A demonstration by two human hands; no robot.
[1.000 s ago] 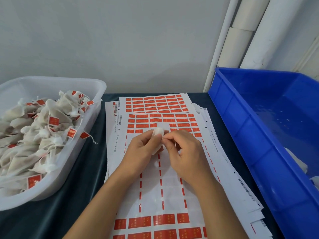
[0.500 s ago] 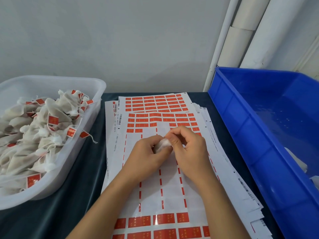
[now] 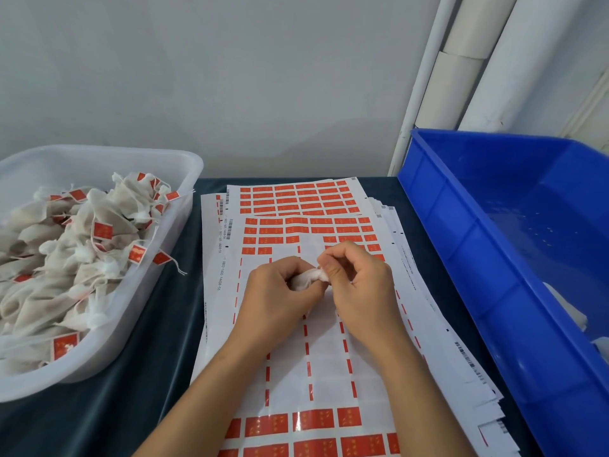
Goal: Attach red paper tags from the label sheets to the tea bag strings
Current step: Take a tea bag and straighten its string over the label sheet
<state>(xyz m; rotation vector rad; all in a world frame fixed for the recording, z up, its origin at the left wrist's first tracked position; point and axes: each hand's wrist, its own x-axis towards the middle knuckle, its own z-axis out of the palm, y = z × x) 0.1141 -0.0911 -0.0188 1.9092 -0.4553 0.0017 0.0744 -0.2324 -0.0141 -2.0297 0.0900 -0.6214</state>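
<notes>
Holding a white tea bag (image 3: 304, 279) above the stacked label sheets (image 3: 329, 351) at the middle of the bench (image 3: 138, 390), the left hand (image 3: 280, 301) curls its fingers around the bag while the right hand (image 3: 359, 285) pinches its top end. A clear tub (image 3: 164, 245) of tagged bags sits at 9 o'clock, a blue bin (image 3: 478, 275) at 3 o'clock.

A small hand-packing workstation set against a bare grey wall (image 3: 230, 77), with white pipes (image 3: 461, 77) running up the corner. A dark cloth-covered table (image 3: 158, 324) holds a stack of label sheets (image 3: 296, 206) printed with red tags, a translucent plastic tub (image 3: 184, 166) heaped with tagged tea bags, and a large blue plastic crate (image 3: 461, 242) of the kind used for bulk goods.
</notes>
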